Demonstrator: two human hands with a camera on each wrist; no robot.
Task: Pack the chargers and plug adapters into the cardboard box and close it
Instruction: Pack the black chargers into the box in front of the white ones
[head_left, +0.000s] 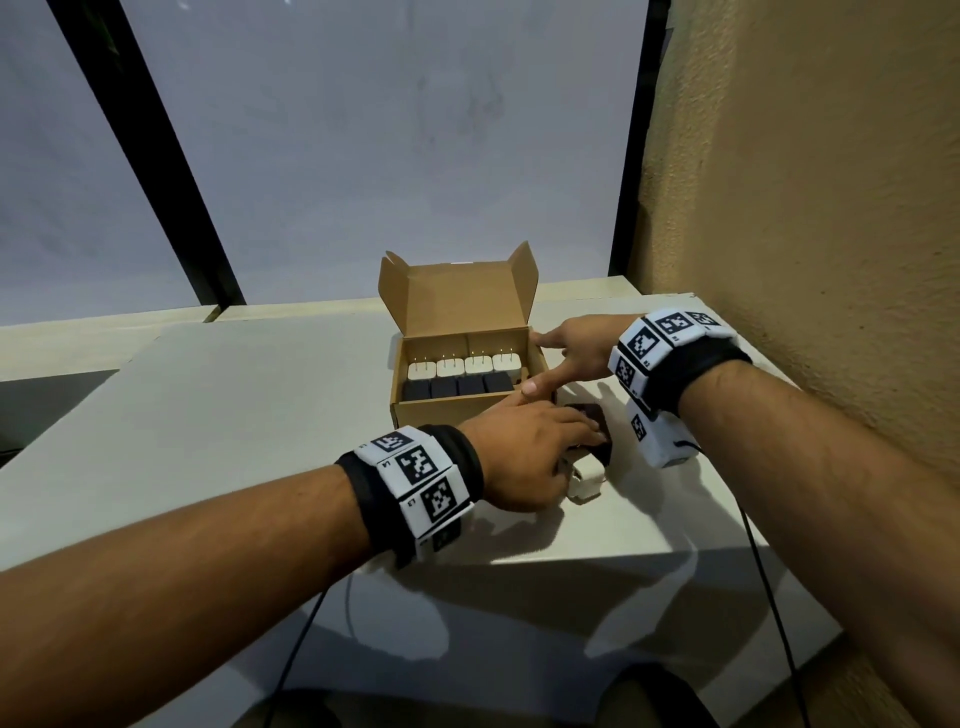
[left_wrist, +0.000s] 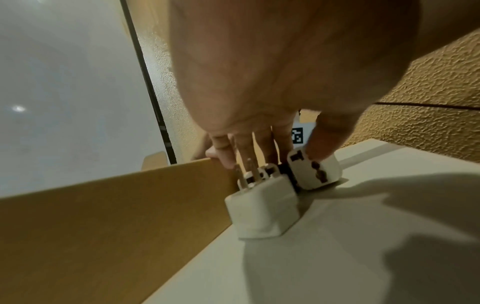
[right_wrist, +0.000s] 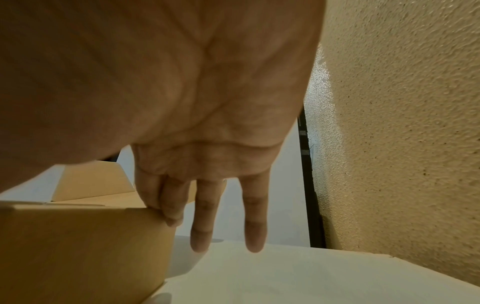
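An open cardboard box (head_left: 451, 411) stands on the white table, lid flap upright at the back. Inside it are a row of white chargers (head_left: 464, 367) and, in front of them, a row of black chargers (head_left: 456, 387). My right hand (head_left: 545, 364) rests with straight fingers on the box's right wall (right_wrist: 78, 246). Just right of the box's front corner, my left hand (left_wrist: 293, 152) reaches down and pinches a cluster of plug adapters. My thumb is on a white socket adapter (left_wrist: 315, 171) and my fingers are behind a dark adapter (head_left: 592, 418). A white pronged adapter (left_wrist: 259, 207) lies on the table beside them.
A textured tan wall (head_left: 805, 208) stands close on the right. A window with a black frame (head_left: 171, 156) runs behind the table (head_left: 234, 395). Black cables (head_left: 763, 571) hang from both wrists over the table's near edge.
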